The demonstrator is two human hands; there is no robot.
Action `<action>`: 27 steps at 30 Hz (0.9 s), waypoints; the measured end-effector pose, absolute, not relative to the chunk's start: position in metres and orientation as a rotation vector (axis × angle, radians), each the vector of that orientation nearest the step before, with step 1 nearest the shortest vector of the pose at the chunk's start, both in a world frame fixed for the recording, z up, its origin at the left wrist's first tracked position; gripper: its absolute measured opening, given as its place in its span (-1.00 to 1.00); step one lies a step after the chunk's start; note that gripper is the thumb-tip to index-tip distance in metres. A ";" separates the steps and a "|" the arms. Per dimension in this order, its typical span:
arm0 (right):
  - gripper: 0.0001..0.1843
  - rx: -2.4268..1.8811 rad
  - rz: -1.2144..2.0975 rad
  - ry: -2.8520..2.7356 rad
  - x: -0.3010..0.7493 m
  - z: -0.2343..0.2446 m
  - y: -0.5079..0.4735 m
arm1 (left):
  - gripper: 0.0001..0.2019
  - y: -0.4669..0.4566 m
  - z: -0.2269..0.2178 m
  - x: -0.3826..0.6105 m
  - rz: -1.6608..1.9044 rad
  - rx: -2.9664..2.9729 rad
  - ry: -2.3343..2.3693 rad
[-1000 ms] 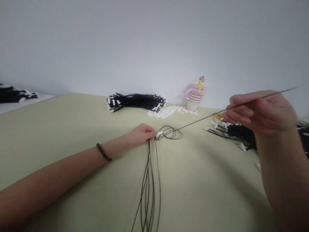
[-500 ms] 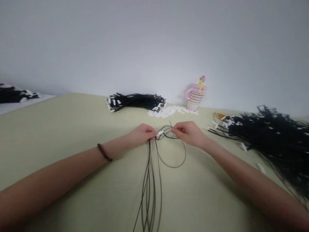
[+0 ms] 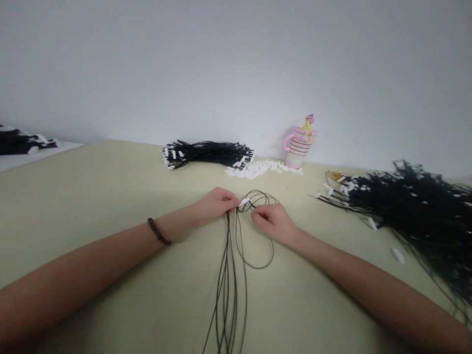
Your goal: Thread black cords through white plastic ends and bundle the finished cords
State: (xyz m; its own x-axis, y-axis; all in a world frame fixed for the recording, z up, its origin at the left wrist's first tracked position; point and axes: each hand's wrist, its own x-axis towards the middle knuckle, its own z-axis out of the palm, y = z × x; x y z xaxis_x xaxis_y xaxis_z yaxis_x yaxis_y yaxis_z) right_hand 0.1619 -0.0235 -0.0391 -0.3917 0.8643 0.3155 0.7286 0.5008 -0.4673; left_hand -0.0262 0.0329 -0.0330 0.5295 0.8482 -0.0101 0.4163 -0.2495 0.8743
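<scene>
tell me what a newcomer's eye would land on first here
Probably the big heap of black cords sprawling at the right of the table. Next, the pink-handled striped cup near the back wall, beside scattered white pieces. In the middle, the left-hand grip and right-hand grip hold thin black cord, looped between them.

From my station I see a pale yellow-green table (image 3: 129, 184). Past the left hand (image 3: 217, 202) lies a black cord bundle (image 3: 212, 154); past the gap between hands, small white pieces (image 3: 254, 169); past the right hand (image 3: 276, 223), a striped mug (image 3: 297, 150); right of that hand, a loose black heap (image 3: 416, 211).
</scene>
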 end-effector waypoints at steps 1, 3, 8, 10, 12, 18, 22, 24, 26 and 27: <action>-0.74 -1.306 0.341 -2.223 0.162 -0.039 -0.024 | -0.67 0.033 -0.033 -0.026 0.599 1.865 1.043; -0.75 -1.314 0.336 -2.214 0.161 -0.039 -0.025 | -0.67 0.033 -0.034 -0.026 0.597 1.863 1.044; -0.75 -1.321 0.331 -2.207 0.162 -0.041 -0.025 | -0.67 0.033 -0.033 -0.027 0.601 1.850 1.028; -0.74 -1.314 0.327 -2.202 0.162 -0.041 -0.025 | -0.67 0.033 -0.033 -0.027 0.605 1.842 1.030; -0.74 -1.311 0.320 -2.195 0.162 -0.041 -0.025 | -0.68 0.033 -0.032 -0.026 0.608 1.838 1.029; -0.75 -1.335 0.297 -2.187 0.161 -0.040 -0.025 | -0.71 0.031 -0.029 -0.026 0.596 1.835 1.024; -0.76 -1.318 0.267 -2.232 0.162 -0.040 -0.026 | -0.72 0.030 -0.029 -0.025 0.594 1.830 1.012; -0.76 -1.311 0.246 -2.243 0.162 -0.040 -0.026 | -0.73 0.030 -0.028 -0.026 0.591 1.832 1.010; -0.76 -1.315 0.223 -2.242 0.162 -0.040 -0.026 | -0.73 0.030 -0.028 -0.026 0.585 1.841 1.002; -0.76 -1.322 0.209 -2.240 0.162 -0.041 -0.026 | -0.73 0.031 -0.028 -0.026 0.579 1.845 0.996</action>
State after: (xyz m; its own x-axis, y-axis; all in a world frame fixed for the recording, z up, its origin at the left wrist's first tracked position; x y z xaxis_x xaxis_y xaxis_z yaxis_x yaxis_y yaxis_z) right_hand 0.1618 -0.0259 -0.0407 -0.3839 0.8503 0.3601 0.7689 0.5103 -0.3852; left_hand -0.0263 0.0306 -0.0281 0.5600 0.8282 -0.0224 0.3900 -0.2396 0.8891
